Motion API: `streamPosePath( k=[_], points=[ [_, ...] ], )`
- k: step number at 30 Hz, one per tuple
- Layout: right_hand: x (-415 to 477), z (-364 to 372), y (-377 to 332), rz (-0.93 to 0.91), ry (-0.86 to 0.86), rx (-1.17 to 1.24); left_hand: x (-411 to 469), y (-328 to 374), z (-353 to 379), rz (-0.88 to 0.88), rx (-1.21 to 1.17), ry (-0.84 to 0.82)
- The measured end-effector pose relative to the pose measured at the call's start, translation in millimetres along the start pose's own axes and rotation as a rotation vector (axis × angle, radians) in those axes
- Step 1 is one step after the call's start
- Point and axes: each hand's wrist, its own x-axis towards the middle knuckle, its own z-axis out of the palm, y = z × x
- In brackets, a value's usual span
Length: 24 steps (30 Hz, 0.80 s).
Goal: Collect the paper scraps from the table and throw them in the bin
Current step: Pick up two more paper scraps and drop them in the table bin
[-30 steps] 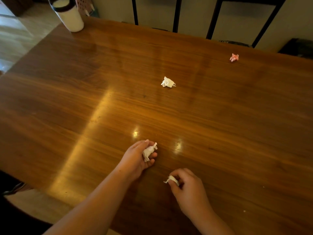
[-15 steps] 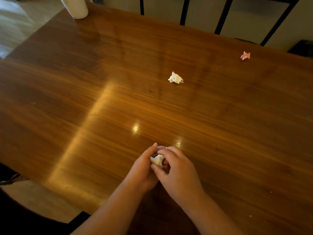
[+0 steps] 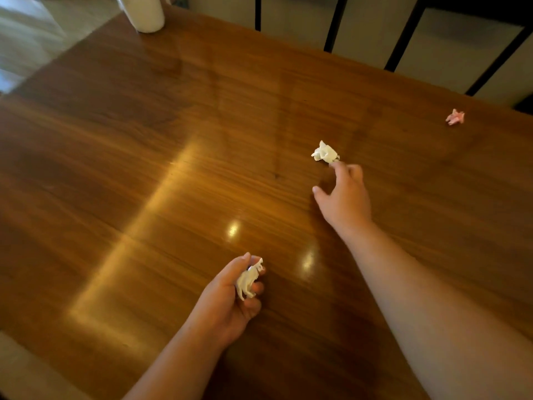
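Left hand [image 3: 230, 295] clenched around white scraps [image 3: 248, 280], near counter [image 3: 144, 168] edge. Right hand [image 3: 343, 194] spread, fingertip touching white scrap [image 3: 324, 153]. Pink scrap [image 3: 455, 116] far right.

The table [image 3: 173, 157] is dark, fine-grained wood with a glossy polished finish that throws bright glare. The white scrap [image 3: 324, 153] and pink scrap [image 3: 455, 116] are crumpled matt paper, creased and rough. The white container [image 3: 145, 13] at the far corner looks smooth.
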Motion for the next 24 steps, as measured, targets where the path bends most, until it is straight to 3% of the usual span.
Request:
streamPosePath(
  k=[9, 17, 19, 24],
  points=[
    [70.1, 12.5, -24.9, -0.054, -0.086, -0.303, -20.4, 5.3, -22.6, -0.041, 0.066, 0.064],
    [-11.4, 15.7, -33.8, -0.011, -0.108, -0.021, -45.5, 13.5, -36.3, -0.086, 0.112, 0.076],
    [-53.3, 12.6, -37.4, 0.145, -0.183, 0.178, -57.9, 10.5, -40.7, -0.109, 0.128, 0.069],
    [-167.4, -5.8, -44.2, 0.850, -0.384, 1.015, -103.2, -9.8, -61.2, -0.141, 0.165, 0.070]
  ],
)
